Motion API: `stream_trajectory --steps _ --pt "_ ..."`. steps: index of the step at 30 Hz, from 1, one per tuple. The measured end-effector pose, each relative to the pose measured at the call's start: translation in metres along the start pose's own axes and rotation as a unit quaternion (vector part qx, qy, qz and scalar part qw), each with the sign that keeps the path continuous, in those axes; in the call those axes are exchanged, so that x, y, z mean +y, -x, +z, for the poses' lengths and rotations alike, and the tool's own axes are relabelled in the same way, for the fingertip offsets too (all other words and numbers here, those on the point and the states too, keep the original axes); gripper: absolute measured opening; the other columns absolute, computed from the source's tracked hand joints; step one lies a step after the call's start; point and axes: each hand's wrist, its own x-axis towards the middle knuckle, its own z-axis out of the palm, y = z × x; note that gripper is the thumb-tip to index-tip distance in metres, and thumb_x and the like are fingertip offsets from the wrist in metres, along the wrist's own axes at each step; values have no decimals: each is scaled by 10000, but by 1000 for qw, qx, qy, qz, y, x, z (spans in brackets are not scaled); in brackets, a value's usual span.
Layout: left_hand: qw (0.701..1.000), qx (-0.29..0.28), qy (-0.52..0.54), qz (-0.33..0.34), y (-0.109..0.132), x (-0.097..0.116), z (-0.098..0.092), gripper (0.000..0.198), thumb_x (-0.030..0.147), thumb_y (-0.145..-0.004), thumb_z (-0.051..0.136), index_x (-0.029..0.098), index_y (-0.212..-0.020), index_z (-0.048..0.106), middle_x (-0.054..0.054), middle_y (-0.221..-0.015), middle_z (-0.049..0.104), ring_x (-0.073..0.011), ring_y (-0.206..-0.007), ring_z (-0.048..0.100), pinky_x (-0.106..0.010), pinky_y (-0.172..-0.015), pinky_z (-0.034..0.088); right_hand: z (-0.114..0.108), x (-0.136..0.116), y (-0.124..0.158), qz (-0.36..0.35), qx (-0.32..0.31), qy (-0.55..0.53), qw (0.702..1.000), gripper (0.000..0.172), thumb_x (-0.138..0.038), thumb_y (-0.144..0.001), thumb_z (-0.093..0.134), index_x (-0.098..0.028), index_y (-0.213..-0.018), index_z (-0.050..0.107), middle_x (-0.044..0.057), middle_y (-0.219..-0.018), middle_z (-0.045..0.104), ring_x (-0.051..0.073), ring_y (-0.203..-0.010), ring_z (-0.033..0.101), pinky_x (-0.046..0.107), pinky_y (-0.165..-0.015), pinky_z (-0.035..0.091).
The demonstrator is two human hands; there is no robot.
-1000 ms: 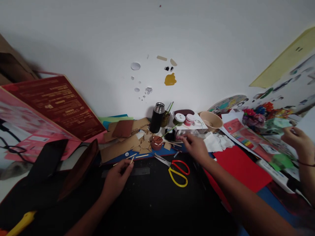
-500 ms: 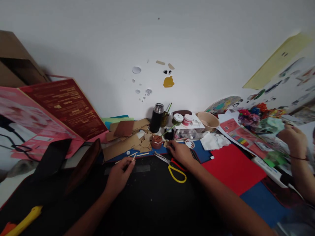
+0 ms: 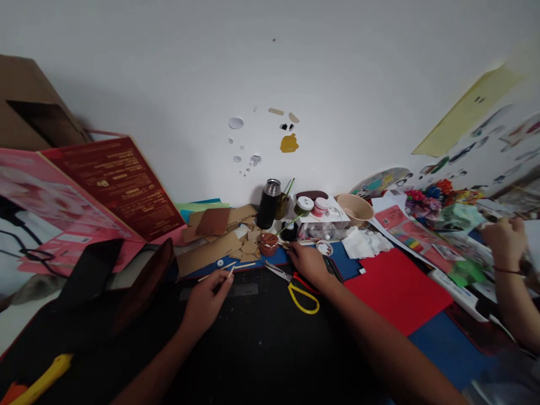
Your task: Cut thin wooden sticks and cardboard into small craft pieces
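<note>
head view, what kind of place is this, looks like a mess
Probably a craft table against a wall, perhaps in a classroom. Cardboard scraps, scissors and paint jars crowd it, paper shapes stick to the wall, and the left hand pinches a thin wooden stick.

A black flask (image 3: 270, 202) stood by the wall (image 3: 169, 67), a tan bowl (image 3: 355, 207) off to its right. A red paper sheet (image 3: 396, 287) lay flat in front of the bowl, and a dark red board (image 3: 113, 183) leaned at the left beside a cardboard box (image 3: 29, 107).
</note>
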Motion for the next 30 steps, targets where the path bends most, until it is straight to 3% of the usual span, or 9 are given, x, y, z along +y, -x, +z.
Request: stream_trajectory --steps 7,10,13,16,22,30 --pt "1000 0 -1 8 1 -2 1 327 527 -920 527 241 -873 679 6 -755 709 -209 -720 651 -290 -677 450 -6 -3 11 -38 36 -66 996 314 -360 -1072 471 -232 -1249 697 73 -1120 793 221 -987 749 260 -831 499" --pt "1000 -1 1 9 0 -2 2 329 529 -920 523 242 -868 675 14 -709 677 -201 -673 630 -289 -656 444 -6 -11 25 -97 51 -161 981 275 -343 -1059 504 -243 -1184 728 40 -1108 800 199 -967 753 249 -832 513" --pt "1000 -5 0 8 0 -3 2 320 522 -932 516 246 -883 670 8 -756 704 -205 -716 651 -290 -676 452 0 -24 45 -174 27 -215 961 249 -321 -1044 527 -245 -1121 752 29 -1057 813 189 -908 766 245 -792 521" --pt "1000 -10 -4 10 1 -4 2 311 513 -944 513 248 -897 668 -1 -813 732 -211 -771 670 -293 -714 467 6 -39 64 -232 -6 -190 954 265 -338 -1051 522 -238 -1150 747 45 -1044 813 188 -895 768 245 -785 519" --pt "1000 -14 -1 20 1 -4 2 309 504 -957 505 245 -897 661 9 -777 711 -203 -737 663 -294 -716 473 3 -66 80 -241 -20 -174 954 296 -355 -1077 473 -248 -1198 721 48 -1040 805 183 -919 757 239 -789 505" --pt "999 -27 -32 26 3 -5 3 303 483 -980 491 248 -929 676 14 -787 708 -196 -743 660 -288 -702 456 19 -73 94 -261 -35 -136 955 306 -298 -1042 510 -244 -1273 704 63 -1042 793 210 -924 745 272 -794 518"
